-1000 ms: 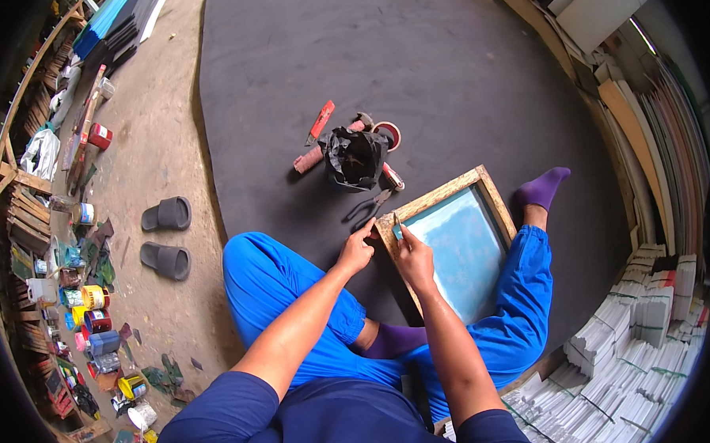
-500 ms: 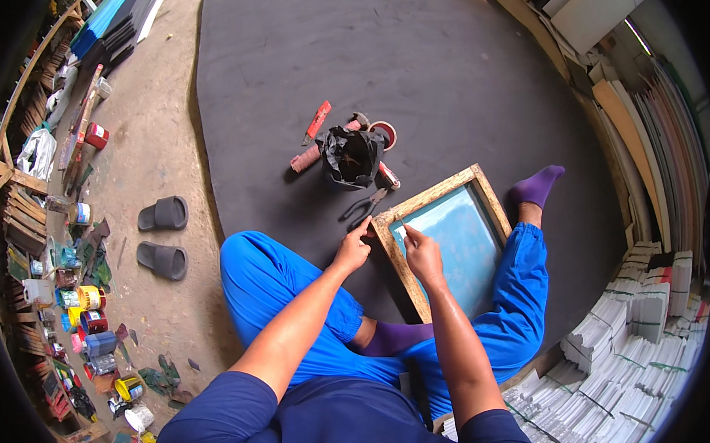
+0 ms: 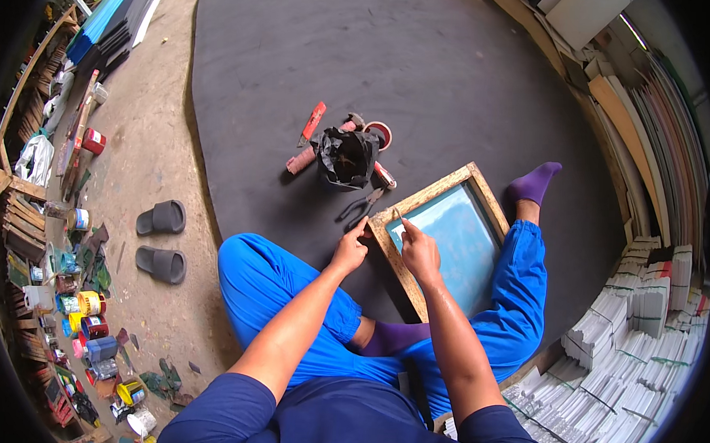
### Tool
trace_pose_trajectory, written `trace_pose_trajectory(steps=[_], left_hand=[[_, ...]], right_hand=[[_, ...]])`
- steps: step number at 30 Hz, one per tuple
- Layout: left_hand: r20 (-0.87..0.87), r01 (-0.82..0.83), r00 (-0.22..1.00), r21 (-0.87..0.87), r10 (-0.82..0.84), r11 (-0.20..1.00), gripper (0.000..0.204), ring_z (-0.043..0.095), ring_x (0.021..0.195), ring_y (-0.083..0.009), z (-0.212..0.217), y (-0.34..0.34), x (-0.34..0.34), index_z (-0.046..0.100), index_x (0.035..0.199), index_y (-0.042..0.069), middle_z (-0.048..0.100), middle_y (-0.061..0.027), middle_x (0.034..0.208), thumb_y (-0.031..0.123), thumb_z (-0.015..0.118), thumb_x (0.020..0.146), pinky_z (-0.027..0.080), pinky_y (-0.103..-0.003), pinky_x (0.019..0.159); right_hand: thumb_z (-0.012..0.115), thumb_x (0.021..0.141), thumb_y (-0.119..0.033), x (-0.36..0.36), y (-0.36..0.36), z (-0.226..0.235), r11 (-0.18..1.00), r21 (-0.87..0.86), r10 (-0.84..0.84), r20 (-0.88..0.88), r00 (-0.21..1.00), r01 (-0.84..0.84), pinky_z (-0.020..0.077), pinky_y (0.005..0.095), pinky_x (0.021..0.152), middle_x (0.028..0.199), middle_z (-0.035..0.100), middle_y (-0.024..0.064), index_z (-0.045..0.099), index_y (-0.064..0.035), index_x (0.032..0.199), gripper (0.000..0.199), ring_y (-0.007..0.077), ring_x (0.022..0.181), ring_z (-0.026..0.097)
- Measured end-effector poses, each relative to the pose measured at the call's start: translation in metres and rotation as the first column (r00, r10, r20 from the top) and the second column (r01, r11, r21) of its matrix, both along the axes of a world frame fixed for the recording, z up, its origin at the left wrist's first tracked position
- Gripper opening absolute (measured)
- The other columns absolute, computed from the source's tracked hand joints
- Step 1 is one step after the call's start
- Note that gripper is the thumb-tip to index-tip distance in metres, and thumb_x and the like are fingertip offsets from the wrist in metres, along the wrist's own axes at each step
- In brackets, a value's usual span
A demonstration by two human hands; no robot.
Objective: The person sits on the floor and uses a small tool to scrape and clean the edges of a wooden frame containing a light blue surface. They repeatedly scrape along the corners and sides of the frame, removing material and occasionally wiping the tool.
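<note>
A wooden-framed screen [image 3: 447,182] with blue mesh lies tilted in front of me, beside my bent right leg. My left hand [image 3: 349,247] grips the frame at its left corner, index finger and thumb against the wood. In a closed pinch, my right hand [image 3: 421,252] holds a thin stick-like thing [image 3: 396,213] against the inner edge near that same corner. It is too small to name its kind. A pale patch shows on the blue mesh next to my right fingers. Pliers [image 3: 361,204] lie just beyond my left hand.
On the black mat [image 3: 283,52] stands a container lined with a black bag [image 3: 347,159], ringed by a red cutter [image 3: 312,123], a roller [image 3: 301,160] and a tape roll [image 3: 379,133]. Slippers [image 3: 162,217], paint cans [image 3: 91,302] are left; paper stacks [image 3: 603,343] right.
The thin thing in my right hand has shifted slightly, and more of it shows beyond my fingers. My left hand stays at the corner. The whole view has moved a little.
</note>
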State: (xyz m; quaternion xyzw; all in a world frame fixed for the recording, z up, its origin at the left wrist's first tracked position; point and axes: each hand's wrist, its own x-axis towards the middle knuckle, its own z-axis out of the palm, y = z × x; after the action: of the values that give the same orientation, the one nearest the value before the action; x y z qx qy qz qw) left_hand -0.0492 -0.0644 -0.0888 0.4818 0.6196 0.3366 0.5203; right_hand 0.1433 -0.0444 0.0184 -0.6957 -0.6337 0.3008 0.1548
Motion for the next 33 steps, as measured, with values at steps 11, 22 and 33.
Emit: trace_pose_trajectory(steps=[11, 22, 33], left_hand=[[-0.019, 0.001, 1.0, 0.007, -0.001, 1.0, 0.089, 0.064, 0.07, -0.013, 0.002, 0.0, 0.0, 0.043, 0.157, 0.021, 0.068, -0.0164, 0.123, -0.008, 0.055, 0.074, 0.055, -0.029, 0.072], [-0.02, -0.001, 1.0, 0.022, 0.001, 1.0, 0.091, 0.065, 0.065, -0.0117, -0.001, 0.0, 0.0, 0.041, 0.158, 0.016, 0.063, -0.0177, 0.126, -0.008, 0.056, 0.071, 0.055, -0.027, 0.063], [0.012, 0.0, 1.0, 0.02, -0.001, 1.0, 0.089, 0.065, 0.064, -0.0119, -0.013, 0.003, -0.004, 0.042, 0.157, 0.017, 0.063, -0.017, 0.127, -0.007, 0.056, 0.073, 0.055, -0.028, 0.06]], right_hand=[[0.056, 0.099, -0.023, -0.016, 0.01, 0.027, 0.986, -0.169, 0.03, 0.141, 0.989, -0.006, 0.0545, 0.051, 0.085, 0.106, 0.072, 0.0239, 0.065, -0.0187, 0.136, 0.038, 0.0434, 0.098, 0.069], [0.058, 0.099, -0.018, -0.01, 0.001, 0.0, 0.991, -0.132, 0.006, 0.071, 0.997, 0.003, 0.0553, 0.0449, 0.086, 0.105, 0.071, 0.0271, 0.066, -0.0184, 0.136, 0.038, 0.0429, 0.097, 0.07], [0.058, 0.104, -0.021, 0.017, 0.005, -0.053, 0.819, -0.572, -0.545, -0.744, 0.387, 0.053, 0.0245, 0.0254, 0.038, 0.061, 0.046, -0.0032, 0.06, -0.0163, 0.144, 0.04, 0.0067, 0.043, 0.034]])
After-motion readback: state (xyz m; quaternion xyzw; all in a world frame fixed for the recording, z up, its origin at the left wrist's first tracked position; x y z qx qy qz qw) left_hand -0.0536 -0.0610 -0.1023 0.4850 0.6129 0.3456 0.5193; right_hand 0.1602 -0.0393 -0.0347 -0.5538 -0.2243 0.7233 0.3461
